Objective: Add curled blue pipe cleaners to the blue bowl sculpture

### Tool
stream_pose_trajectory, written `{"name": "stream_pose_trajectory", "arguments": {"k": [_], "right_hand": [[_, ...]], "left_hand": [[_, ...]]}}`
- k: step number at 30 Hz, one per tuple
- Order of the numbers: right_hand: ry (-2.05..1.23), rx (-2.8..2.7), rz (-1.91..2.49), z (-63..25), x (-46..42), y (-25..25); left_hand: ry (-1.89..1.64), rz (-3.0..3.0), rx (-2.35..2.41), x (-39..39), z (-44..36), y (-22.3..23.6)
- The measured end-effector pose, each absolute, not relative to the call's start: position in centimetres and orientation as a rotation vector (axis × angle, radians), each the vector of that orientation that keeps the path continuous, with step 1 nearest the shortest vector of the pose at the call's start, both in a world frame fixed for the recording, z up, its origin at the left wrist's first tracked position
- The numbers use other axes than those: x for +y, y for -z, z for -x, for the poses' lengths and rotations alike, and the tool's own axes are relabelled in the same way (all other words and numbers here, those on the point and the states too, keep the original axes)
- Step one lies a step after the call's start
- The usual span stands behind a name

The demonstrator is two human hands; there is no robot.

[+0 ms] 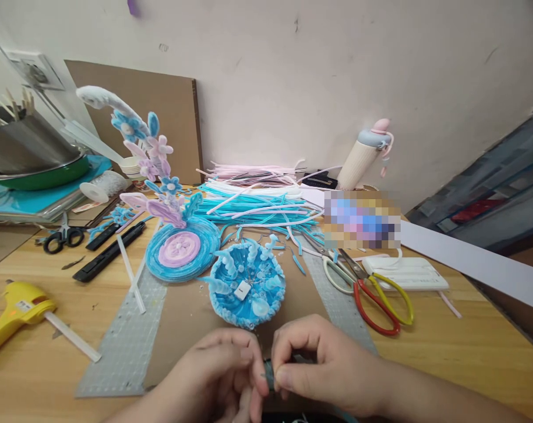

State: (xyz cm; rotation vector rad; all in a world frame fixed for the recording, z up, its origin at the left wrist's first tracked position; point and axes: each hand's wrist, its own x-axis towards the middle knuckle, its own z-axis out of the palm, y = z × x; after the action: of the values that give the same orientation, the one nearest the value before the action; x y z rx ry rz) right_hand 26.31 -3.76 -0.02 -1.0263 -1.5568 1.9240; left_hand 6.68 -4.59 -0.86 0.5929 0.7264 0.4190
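Observation:
Low in the head view, my left hand and my right hand meet with fingers curled. Between their fingertips is a small dark grey-green piece, mostly hidden, whose kind I cannot make out. The right thumb and forefinger pinch it, and the left fingers close on its other side. Just beyond the hands sits a round blue fuzzy bowl shape with curled points and a small white block inside. Behind it to the left, a pipe-cleaner flower stem rises from a blue coiled base.
Pipe cleaners lie in a heap near the wall. Scissors lie at right beside a white power bank. On the left are a yellow glue gun, a black cutter knife and black-handled scissors. A bottle stands behind.

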Motion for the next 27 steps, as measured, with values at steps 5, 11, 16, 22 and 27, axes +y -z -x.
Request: {"name": "stream_pose_trajectory", "arguments": {"k": [5,11,16,22,27], "right_hand": [[-2.093,-1.328,0.966,-26.4,-3.6,0.4],[-2.220,-1.125,0.899,-26.2,-3.7,1.3],[-2.275,-1.047,0.866,-26.0,-3.7,1.9],[-2.226,-1.139,0.905,-26.0,-3.7,1.3],[-2.102,-1.284,0.945,-26.1,-3.7,1.1]], "left_hand": [[-0.528,-1.070,0.923,-5.2,-6.6,0.5],[-0.546,-1.489,1.040,-5.1,-6.5,-0.3],[-0.632,-1.573,1.012,-5.1,-6.4,-0.1],[-0.653,-1.686,1.028,-5.0,-6.1,0.2],[-0.706,-1.790,0.995,-4.8,-6.3,-0.2]]}}
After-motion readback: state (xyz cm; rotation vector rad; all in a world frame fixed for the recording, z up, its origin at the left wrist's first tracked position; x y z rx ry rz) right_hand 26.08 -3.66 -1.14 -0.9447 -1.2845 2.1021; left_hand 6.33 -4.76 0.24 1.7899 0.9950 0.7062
